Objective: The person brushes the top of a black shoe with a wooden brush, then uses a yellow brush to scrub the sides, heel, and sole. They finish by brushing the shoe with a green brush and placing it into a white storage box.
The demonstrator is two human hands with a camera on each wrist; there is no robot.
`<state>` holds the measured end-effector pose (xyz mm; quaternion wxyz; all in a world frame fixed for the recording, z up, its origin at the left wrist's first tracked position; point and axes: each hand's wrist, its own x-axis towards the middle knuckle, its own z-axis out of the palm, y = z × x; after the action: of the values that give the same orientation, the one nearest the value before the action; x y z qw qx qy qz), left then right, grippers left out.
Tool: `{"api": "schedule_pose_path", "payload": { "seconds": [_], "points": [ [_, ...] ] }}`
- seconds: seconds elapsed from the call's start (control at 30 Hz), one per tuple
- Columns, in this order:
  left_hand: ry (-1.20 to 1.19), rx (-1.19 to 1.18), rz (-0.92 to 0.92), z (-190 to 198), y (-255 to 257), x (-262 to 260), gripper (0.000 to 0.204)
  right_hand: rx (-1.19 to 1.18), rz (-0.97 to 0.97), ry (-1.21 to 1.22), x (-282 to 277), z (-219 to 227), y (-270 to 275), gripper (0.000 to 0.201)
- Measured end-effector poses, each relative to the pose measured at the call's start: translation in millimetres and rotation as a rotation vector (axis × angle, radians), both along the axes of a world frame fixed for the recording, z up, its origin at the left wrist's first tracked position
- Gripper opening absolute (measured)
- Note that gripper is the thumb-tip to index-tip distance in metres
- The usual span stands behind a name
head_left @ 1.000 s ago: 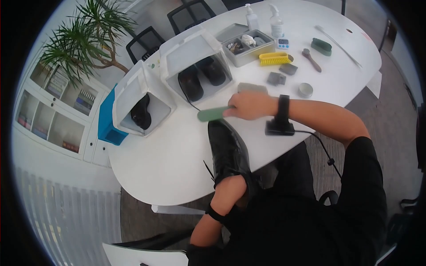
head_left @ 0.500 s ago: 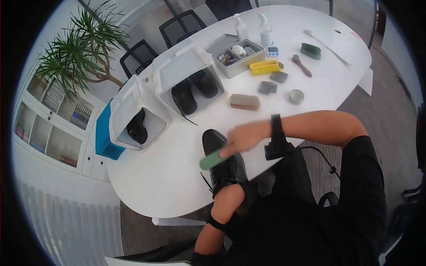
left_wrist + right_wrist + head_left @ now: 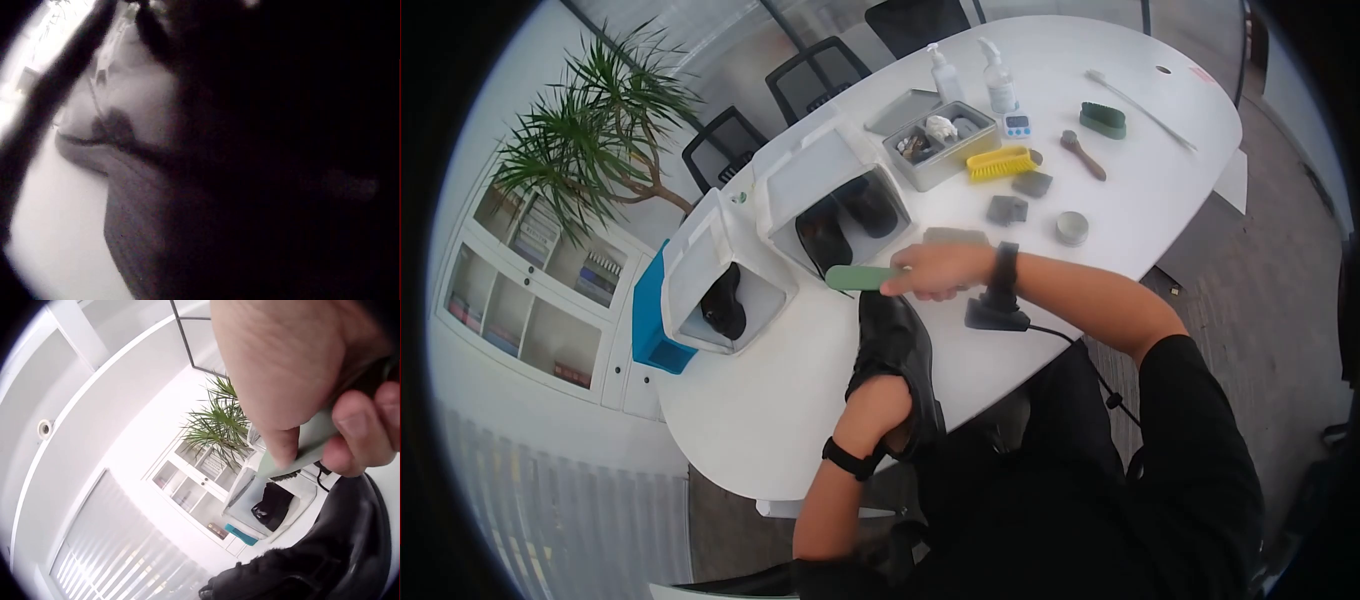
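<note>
A black lace-up shoe (image 3: 907, 345) stands toe outward over the near edge of the white table (image 3: 745, 430). The left hand (image 3: 878, 405) reaches into its opening, with the fingers hidden inside. Above the toe, the right hand (image 3: 945, 268) grips a green-backed shoe brush (image 3: 855, 279). In the right wrist view, thumb and fingers wrap the brush (image 3: 315, 434), and dark bristles show beneath it, close to the shoe (image 3: 350, 531). The left wrist view is mostly dark, with part of the shoe (image 3: 134, 219) visible.
Two white boxes hold black shoes, the nearer box (image 3: 775, 290) at left, the other (image 3: 900, 175) beyond it. A tan brush (image 3: 955, 237) lies behind the right hand. Farther back are a yellow brush (image 3: 1000, 164), a round tin (image 3: 1071, 228), a metal box (image 3: 940, 165) and bottles (image 3: 1000, 85).
The right hand first drew the brush from the toe back over the shoe toward the body, then moved it out to the toe again. The shoe has turned slightly on the left hand.
</note>
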<state>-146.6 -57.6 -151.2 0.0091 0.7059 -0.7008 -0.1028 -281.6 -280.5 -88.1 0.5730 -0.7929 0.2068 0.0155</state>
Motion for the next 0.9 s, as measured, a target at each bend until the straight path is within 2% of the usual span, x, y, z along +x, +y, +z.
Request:
{"api": "schedule_pose_path", "payload": {
  "seconds": [0.07,0.23,0.3,0.33,0.37,0.43,0.47,0.5,0.57,0.6,0.63,0.7,0.9],
  "points": [
    [-0.035,-0.001,0.016,-0.3,-9.1,5.4,0.023,-0.031,0.038,-0.043,2.3,-7.1,-0.8,0.037],
    [-0.033,0.018,-0.098,-14.2,-15.8,21.4,0.027,-0.027,0.011,-0.122,-0.1,-25.8,-3.1,0.028],
    [-0.031,0.023,-0.106,-13.7,-16.8,22.1,0.038,0.146,-0.028,-0.206,2.1,-46.1,-6.7,0.026],
    [-0.04,0.029,-0.139,-9.9,-16.2,20.8,0.038,0.027,-0.036,-0.2,2.2,-49.3,-4.7,0.026],
    [-0.035,0.1,-0.171,-6.3,-14.4,19.1,0.037,0.051,-0.024,-0.185,1.3,-52.3,-3.9,0.026],
    [-0.004,0.189,-0.194,-1.5,-12.0,15.6,0.036,0.029,0.009,-0.108,-4.1,-45.4,-8.6,0.03],
    [0.005,0.204,-0.199,-1.8,-12.4,16.8,0.034,-0.135,0.014,-0.178,3.1,-71.6,-16.9,0.035],
    [0.013,0.2,-0.213,-1.9,-12.9,16.5,0.032,-0.116,0.021,-0.162,1.5,-77.0,-20.2,0.035],
    [0.009,0.157,-0.251,-1.2,-14.3,17.9,0.028,-0.389,-0.022,-0.413,-1.9,-81.7,-25.5,0.041],
    [0.003,0.127,-0.269,0.2,-14.7,19.5,0.026,-0.318,-0.035,-0.356,-7.1,-69.1,-24.5,0.053],
    [0.002,0.103,-0.284,1.0,-13.5,19.5,0.025,-0.312,-0.028,-0.345,-6.9,-69.3,-25.0,0.053],
    [-0.003,0.062,-0.312,1.0,-10.4,18.8,0.021,-0.321,-0.073,-0.503,-6.0,-70.8,-26.7,0.06],
    [-0.018,-0.031,-0.352,-4.6,1.1,14.7,0.012,-0.332,-0.031,-0.483,-9.2,-58.7,-22.0,0.066]
  ]
}}
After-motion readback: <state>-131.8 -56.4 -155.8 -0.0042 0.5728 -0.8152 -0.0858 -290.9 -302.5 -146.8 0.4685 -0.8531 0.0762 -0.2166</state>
